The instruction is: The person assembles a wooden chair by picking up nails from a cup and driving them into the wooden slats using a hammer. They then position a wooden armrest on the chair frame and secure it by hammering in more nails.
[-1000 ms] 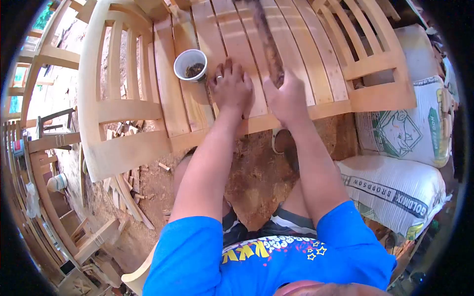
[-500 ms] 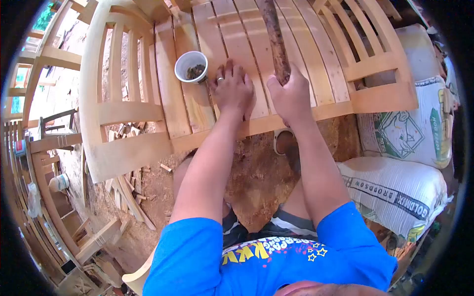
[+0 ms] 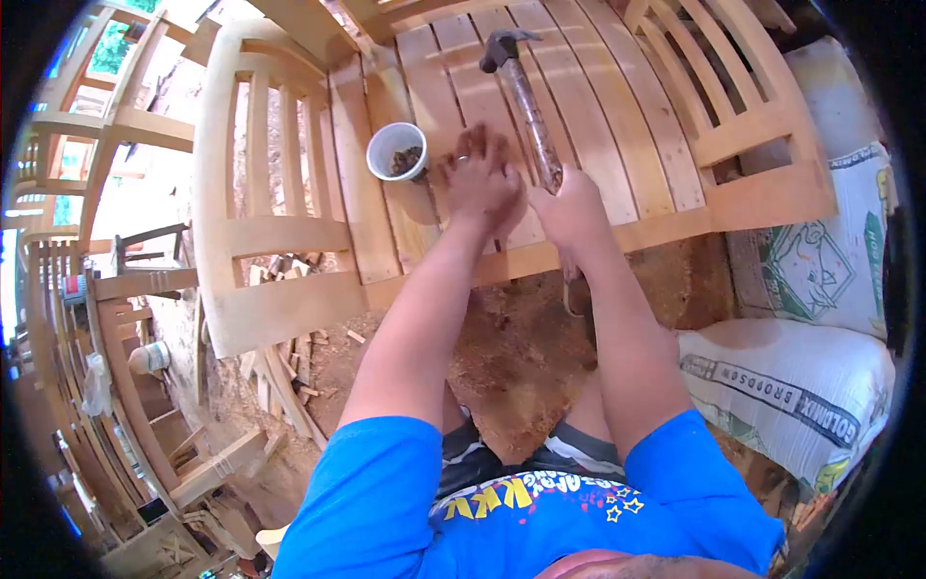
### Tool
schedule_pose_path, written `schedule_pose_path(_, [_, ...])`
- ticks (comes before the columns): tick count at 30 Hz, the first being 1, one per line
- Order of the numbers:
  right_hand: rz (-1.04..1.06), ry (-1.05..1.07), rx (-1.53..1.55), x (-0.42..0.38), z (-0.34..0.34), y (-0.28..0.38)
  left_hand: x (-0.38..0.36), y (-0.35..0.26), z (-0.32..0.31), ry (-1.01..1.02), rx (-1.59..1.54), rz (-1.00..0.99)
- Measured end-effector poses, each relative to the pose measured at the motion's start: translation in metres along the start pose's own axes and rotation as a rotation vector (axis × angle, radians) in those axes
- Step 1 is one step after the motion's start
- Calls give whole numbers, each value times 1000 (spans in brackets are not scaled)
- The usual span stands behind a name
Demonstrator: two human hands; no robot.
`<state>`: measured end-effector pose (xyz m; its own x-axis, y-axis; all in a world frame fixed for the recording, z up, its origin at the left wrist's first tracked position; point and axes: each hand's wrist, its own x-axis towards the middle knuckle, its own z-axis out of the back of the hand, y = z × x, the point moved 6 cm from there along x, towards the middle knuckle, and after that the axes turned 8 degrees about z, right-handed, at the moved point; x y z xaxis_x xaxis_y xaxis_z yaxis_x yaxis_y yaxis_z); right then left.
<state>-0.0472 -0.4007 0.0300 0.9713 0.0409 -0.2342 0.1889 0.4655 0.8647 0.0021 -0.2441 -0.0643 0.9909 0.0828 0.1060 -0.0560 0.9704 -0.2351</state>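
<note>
My right hand is wrapped round the lower handle of a hammer, whose dark claw head points away from me over the slats. To its left, my left hand is over the slatted wooden bench seat, fingers apart and somewhat blurred, with a ring on one finger. Just left of that hand stands a white plastic cup with small dark pieces inside, too small to identify.
Slatted armrests rise at the left and right of the bench. Filled sacks lie at the right. Wood scraps cover ground at the left, beside wooden frames.
The hammer's head has come into view as its handle has shifted. My left hand has lifted slightly and its fingers have moved. The whole view has shifted a little.
</note>
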Motion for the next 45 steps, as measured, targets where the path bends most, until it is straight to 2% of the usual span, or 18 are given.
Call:
schedule_pose_path(5, [65,-24,275,3,-8,0,44,-16,-12,-182,189,-27])
schedule_pose_path(8, [58,-59,278,-3,7,20,44,-39,60,448,24,20])
schedule_pose_path(9, [55,-55,302,-4,11,22,36,-45,94,220,-134,33])
schedule_pose_path(12, [70,-111,175,-9,35,31,35,-1,146,-125,-129,47])
schedule_pose_path(15, [40,-112,160,-9,46,29,48,75,142,-43,328,124])
schedule_pose_path(17, [41,-94,176,-5,47,24,54,106,113,305,341,335])
schedule_pose_path(18, [56,-100,164,-3,45,20,52,116,95,404,140,283])
schedule_pose_path(19, [64,-115,148,-1,44,16,65,142,62,366,212,278])
schedule_pose_path(21, [76,-125,151,3,42,10,78,150,49,453,273,512])
schedule_pose_path(25, [76,-106,194,4,40,1,73,133,65,534,302,648])
schedule_pose_path(32, [67,-88,175,6,44,-3,73,140,63,415,353,494])
schedule_pose_path(35, [63,-62,199,6,48,-3,55,107,104,252,297,429])
schedule_pose_path(38, [93,-67,201,10,43,-10,48,112,119,38,214,275])
schedule_pose_path(39, [108,-81,196,11,40,-12,45,116,118,50,132,255])
schedule_pose_path(40, [114,-100,183,9,43,-15,56,129,107,184,118,212])
schedule_pose_path(43, [48,-62,234,-1,53,-1,39,121,142,-170,49,77])
schedule_pose_path(44, [61,-96,159,-1,56,-1,41,115,148,-198,-77,81])
schedule_pose_path(45, [49,-78,144,-1,58,-2,36,112,152,-211,-276,249])
